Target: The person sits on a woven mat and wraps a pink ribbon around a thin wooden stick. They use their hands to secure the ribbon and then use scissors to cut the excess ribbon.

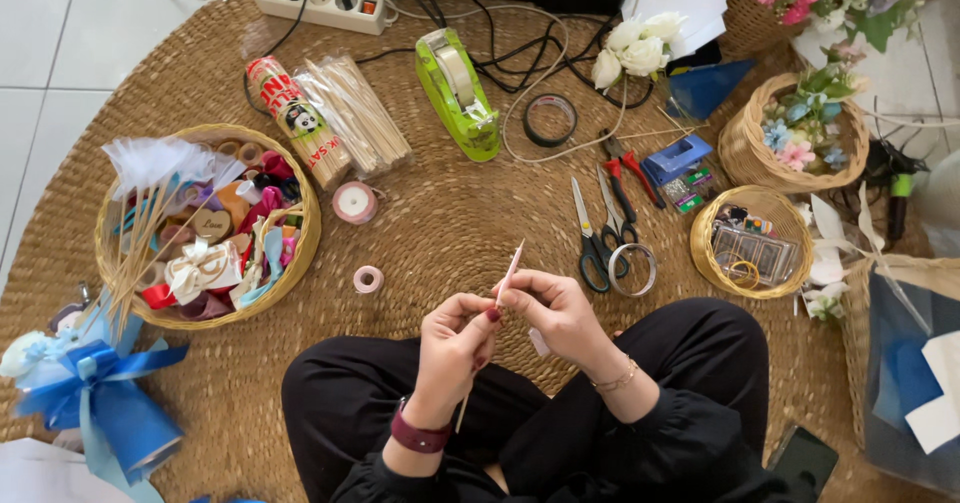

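Observation:
A thin wooden stick (510, 271), wrapped pink along its upper part, is pinched between both my hands above the woven mat (440, 223). My left hand (455, 348) grips its lower part, and the bare wooden end pokes out below by my wrist. My right hand (555, 313) holds it higher up, with fingers curled round the pink section. A small roll of pink tape (368, 279) lies on the mat just left of my hands. I sit cross-legged in black trousers.
A basket of ribbons and sticks (205, 225) stands left. Scissors (592, 238), a clear tape ring (632, 269), a green tape dispenser (458, 93), packs of skewers (350, 113) and small baskets (752, 243) lie ahead. A blue bouquet (110, 403) is lower left. A phone (802, 460) lies by my knee.

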